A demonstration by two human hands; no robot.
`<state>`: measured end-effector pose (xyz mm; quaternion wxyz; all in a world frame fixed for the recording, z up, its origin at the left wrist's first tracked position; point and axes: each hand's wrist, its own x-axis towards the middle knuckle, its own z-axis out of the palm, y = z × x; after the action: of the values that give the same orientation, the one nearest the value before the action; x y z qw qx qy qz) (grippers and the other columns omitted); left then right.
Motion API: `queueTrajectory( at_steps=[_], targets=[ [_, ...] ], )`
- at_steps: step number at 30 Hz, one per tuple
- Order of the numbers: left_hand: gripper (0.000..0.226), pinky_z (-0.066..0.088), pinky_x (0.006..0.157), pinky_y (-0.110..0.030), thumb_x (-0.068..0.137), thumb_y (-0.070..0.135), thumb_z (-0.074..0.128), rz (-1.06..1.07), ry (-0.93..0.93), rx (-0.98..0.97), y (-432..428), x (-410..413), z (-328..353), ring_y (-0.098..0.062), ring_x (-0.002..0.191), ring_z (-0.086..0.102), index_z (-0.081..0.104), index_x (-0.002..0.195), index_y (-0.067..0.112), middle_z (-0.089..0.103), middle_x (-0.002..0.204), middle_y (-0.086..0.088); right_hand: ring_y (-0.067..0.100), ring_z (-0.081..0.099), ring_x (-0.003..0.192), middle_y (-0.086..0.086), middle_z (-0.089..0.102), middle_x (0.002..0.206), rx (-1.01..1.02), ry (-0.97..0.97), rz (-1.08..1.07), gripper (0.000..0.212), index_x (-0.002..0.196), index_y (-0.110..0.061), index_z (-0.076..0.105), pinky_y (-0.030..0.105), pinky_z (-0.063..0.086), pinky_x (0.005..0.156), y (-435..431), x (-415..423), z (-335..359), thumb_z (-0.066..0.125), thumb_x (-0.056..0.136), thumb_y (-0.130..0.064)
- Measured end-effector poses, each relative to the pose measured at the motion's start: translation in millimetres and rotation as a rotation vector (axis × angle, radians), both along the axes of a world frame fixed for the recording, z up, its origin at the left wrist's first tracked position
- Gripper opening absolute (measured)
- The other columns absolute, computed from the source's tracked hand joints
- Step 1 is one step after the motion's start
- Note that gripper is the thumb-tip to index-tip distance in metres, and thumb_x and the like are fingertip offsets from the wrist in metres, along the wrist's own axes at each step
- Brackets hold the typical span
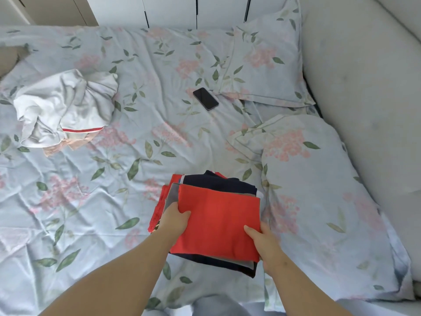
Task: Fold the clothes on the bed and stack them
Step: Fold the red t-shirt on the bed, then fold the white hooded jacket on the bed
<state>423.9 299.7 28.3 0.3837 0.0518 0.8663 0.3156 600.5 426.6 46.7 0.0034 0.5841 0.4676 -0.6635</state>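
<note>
A stack of folded clothes [218, 222] lies on the floral bed sheet [95, 201] near the front, with a red piece on top and dark navy and grey layers under it. My left hand [174, 221] grips the stack's left edge, thumb on the red top. My right hand [265, 245] grips its right edge, thumb on top and fingers underneath. A crumpled white garment [66, 108] with a red stripe lies unfolded at the far left, over a pale pink piece [75, 143].
A black phone [205, 98] lies on the sheet near the far pillow [266, 65]. A second floral pillow [319, 201] lies right beside the stack. A padded white headboard [364, 99] runs along the right. White wardrobe doors [170, 10] stand behind the bed.
</note>
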Motion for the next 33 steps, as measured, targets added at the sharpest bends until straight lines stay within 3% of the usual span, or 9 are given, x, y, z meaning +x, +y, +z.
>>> queueTrajectory(
  at_steps=[5, 10, 15, 17, 21, 26, 33],
  targets=[
    [0.019, 0.041, 0.074, -0.032, 0.094, 0.028, 0.05, -0.137, 0.098, -0.143, 0, -2, -11, -0.021, 0.085, 0.052, 0.049, 0.106, 0.013, 0.06, 0.102, -0.006, 0.025, 0.058, 0.107, 0.004, 0.059, 0.12, 0.059, -0.085, 0.066, 0.037, 0.132, -0.015, 0.049, 0.042, 0.047, 0.097, 5, 0, -13, 0.055, 0.095, -0.016],
    [0.031, 0.04, 0.071, -0.032, 0.094, 0.029, 0.051, -0.243, 0.167, -0.18, -8, -6, -5, -0.019, 0.084, 0.05, 0.045, 0.119, 0.012, 0.054, 0.096, 0.001, 0.025, 0.057, 0.101, 0.004, 0.058, 0.115, 0.19, -0.231, 0.122, 0.043, 0.132, -0.011, 0.047, 0.041, 0.048, 0.093, 2, -7, -10, 0.058, 0.091, -0.016],
    [0.028, 0.043, 0.077, -0.032, 0.094, 0.023, 0.043, -0.311, 0.329, -0.129, -21, -30, 20, -0.021, 0.099, 0.056, 0.05, 0.12, 0.018, 0.059, 0.113, 0.0, 0.027, 0.041, 0.127, 0.005, 0.043, 0.14, 0.654, -0.421, 0.358, 0.057, 0.14, -0.019, 0.038, 0.042, 0.036, 0.104, -13, -41, 26, 0.056, 0.086, -0.025],
    [0.025, 0.046, 0.082, -0.034, 0.095, 0.027, 0.04, -0.36, 0.417, -0.131, -35, -43, 36, -0.021, 0.101, 0.057, 0.052, 0.115, 0.019, 0.06, 0.113, 0.001, 0.025, 0.036, 0.132, 0.003, 0.038, 0.145, 0.768, -0.384, 0.46, 0.056, 0.141, -0.021, 0.037, 0.041, 0.034, 0.106, -27, -64, 42, 0.055, 0.088, -0.027],
    [0.032, 0.045, 0.091, -0.033, 0.096, 0.027, 0.041, -0.509, 0.642, -0.17, -84, -80, 66, -0.02, 0.113, 0.054, 0.047, 0.128, 0.022, 0.057, 0.125, 0.002, 0.025, 0.035, 0.131, 0.001, 0.037, 0.145, 0.88, -0.303, 0.675, 0.051, 0.139, -0.022, 0.037, 0.038, 0.036, 0.101, -73, -118, 69, 0.052, 0.091, -0.028],
    [0.033, 0.041, 0.09, -0.032, 0.098, 0.028, 0.039, -0.584, 0.828, -0.23, -169, -146, 104, -0.02, 0.112, 0.054, 0.045, 0.13, 0.022, 0.057, 0.123, 0.002, 0.027, 0.033, 0.13, 0.004, 0.034, 0.146, 0.968, -0.228, 0.861, 0.051, 0.139, -0.022, 0.035, 0.038, 0.036, 0.102, -159, -193, 92, 0.049, 0.091, -0.03],
    [0.034, 0.04, 0.091, -0.032, 0.098, 0.029, 0.038, -0.594, 0.91, -0.282, -292, -215, 149, -0.02, 0.115, 0.051, 0.043, 0.131, 0.024, 0.056, 0.123, 0.001, 0.027, 0.035, 0.128, 0.003, 0.036, 0.142, 1.016, -0.164, 0.96, 0.047, 0.134, -0.022, 0.04, 0.037, 0.034, 0.1, -283, -270, 128, 0.051, 0.089, -0.029]
  ],
)
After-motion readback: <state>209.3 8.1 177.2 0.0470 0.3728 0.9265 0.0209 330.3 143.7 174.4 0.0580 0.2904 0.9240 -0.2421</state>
